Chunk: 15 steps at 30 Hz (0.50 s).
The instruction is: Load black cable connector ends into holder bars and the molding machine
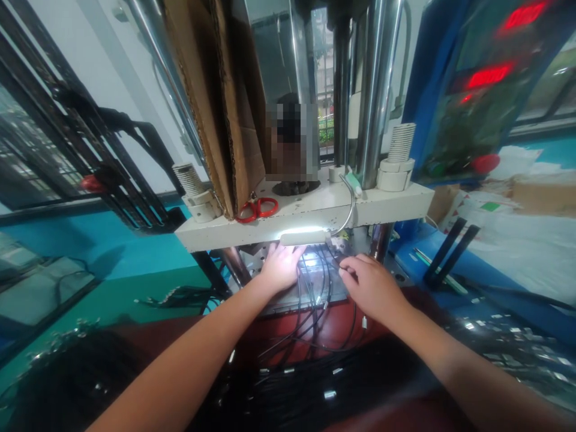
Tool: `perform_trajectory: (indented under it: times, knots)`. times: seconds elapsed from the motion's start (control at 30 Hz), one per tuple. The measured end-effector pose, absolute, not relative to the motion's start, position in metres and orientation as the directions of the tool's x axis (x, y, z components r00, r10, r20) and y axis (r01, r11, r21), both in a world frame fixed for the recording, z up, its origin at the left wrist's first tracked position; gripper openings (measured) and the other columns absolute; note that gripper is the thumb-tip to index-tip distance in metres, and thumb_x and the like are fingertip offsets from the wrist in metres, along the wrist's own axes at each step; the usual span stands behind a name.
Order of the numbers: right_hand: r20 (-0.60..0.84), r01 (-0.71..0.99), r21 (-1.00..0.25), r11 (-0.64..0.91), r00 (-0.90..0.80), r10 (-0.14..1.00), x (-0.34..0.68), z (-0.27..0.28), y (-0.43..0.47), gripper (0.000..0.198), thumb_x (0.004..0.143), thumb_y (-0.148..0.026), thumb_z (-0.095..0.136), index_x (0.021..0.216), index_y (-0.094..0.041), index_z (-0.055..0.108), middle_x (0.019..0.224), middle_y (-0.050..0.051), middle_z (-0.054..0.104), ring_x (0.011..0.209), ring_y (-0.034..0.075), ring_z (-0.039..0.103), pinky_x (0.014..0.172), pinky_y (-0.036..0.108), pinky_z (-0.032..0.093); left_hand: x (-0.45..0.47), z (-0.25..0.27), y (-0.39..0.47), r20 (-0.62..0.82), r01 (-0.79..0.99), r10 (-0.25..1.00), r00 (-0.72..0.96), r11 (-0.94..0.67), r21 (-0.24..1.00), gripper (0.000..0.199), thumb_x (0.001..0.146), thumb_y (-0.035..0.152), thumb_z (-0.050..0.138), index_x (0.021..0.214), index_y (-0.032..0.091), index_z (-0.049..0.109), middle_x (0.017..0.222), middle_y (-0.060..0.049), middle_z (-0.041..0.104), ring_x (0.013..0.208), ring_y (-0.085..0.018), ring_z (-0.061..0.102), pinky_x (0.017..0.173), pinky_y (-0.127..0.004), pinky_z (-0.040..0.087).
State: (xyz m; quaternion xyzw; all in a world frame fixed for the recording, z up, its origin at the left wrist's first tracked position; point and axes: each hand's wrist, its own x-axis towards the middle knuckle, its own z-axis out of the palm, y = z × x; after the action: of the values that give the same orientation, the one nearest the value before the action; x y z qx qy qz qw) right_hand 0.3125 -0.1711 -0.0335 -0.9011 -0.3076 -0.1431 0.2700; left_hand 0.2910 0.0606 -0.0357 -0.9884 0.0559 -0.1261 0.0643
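The fingers of the left hand (281,267) lie flat and a little spread, palm down, pressing on the thin black cables (315,282) where they run over the metal plate (310,294) under the machine; the bright strip lamp (302,238) washes the fingertips out, so I cannot tell whether any of them curls around a single cable. The fingers of the right hand (371,285) are bent in close together, thumb and forefinger pinched near a cable end at the plate's right side; the pinch looks closed on a cable, though the glare and the knuckles hide the exact grip.

The cables fan from the plate toward the person, looping over the red front edge of the worktop (333,327) and dropping into a thick dark bundle (292,384) with small metal ends scattered through it. Both forearms reach in from the near edge, one on each side of the loops.

Above the hands sits the cream platen (396,207) of the machine, the lamp fixed along its front edge. Red-handled scissors (256,209) lie on its top near the left, beside a cardboard sheet (216,108) leaning upright. Chrome columns (375,90) rise from its right half. A blue control panel (454,96) with red displays stands to the right
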Motion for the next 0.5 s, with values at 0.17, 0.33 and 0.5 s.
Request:
perform_trajectory:
  times: [0.17,0.33,0.5]
  knots:
    - [0.262,0.539,-0.491,-0.685,0.841,0.473,0.310,-0.024,-0.172,0.020,0.087,-0.027,0.050,0.095,-0.023,0.068,0.070,0.000,0.065,0.064,0.017,0.058,0.061,0.028,0.039,0.291,-0.032,0.059,0.210,-0.090,-0.123,0.970,-0.983,-0.161,0.055,0.088,0.019,0.042,0.142,0.027,0.036,0.132,-0.013,0.053,0.122,-0.034,0.045,0.099,-0.052,0.038]
    - [0.295,0.579,-0.563,-0.590,0.808,0.511,0.304,-0.020,-0.169,0.022,0.086,-0.027,0.052,0.097,-0.022,0.070,0.072,0.000,0.066,0.069,0.016,0.060,0.068,0.029,0.042,0.299,-0.029,0.058,0.147,-0.088,-0.114,0.983,-0.981,-0.173,0.057,0.087,0.016,0.044,0.143,0.026,0.037,0.126,-0.014,0.057,0.117,-0.033,0.050,0.096,-0.050,0.040]
    - [0.290,0.668,-0.526,-0.526,0.722,0.628,0.299,-0.024,-0.164,0.023,0.088,-0.029,0.051,0.091,-0.020,0.072,0.077,0.004,0.063,0.075,0.017,0.057,0.071,0.030,0.042,0.301,-0.021,0.057,0.118,-0.089,-0.108,0.987,-0.984,-0.156,0.048,0.093,0.018,0.034,0.140,0.024,0.043,0.121,-0.014,0.061,0.109,-0.029,0.056,0.095,-0.049,0.042]
